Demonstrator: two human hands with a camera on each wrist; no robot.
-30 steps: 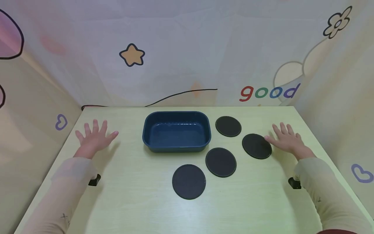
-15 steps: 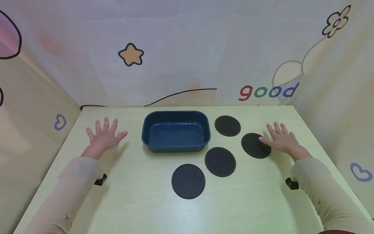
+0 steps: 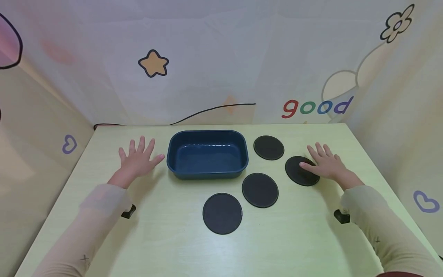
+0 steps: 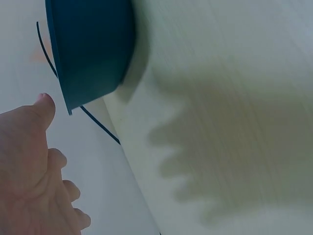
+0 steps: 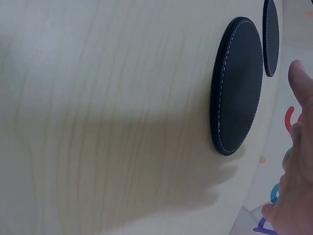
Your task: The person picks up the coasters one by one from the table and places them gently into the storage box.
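Note:
A dark blue rectangular dish (image 3: 207,175) stands toward the back of the table. Left of it, my left hand (image 3: 136,163) hovers with fingers spread and thumb pointing at the dish's side. In the left wrist view, the same dish (image 4: 93,49) shows beyond the thumb, and the hand casts a shadow on the tabletop. My right hand (image 3: 327,165) is held over the rightmost round black coaster (image 3: 299,173), its thumb overlapping it in the head view. Stitching rings that coaster (image 5: 238,88) in the right wrist view. Both hands are without anything in them.
More round black coasters lie flat: one by the dish's right side (image 3: 268,147), one at its front right corner (image 3: 260,190), one nearest me (image 3: 222,213). The pale wooden table (image 3: 166,238) ends at a printed curtain (image 3: 207,57) behind and at both sides.
My left hand has moved right, nearer the dish. My right hand has drifted left, so its thumb now overlaps more of the rightmost coaster. Dish and coasters have stayed put.

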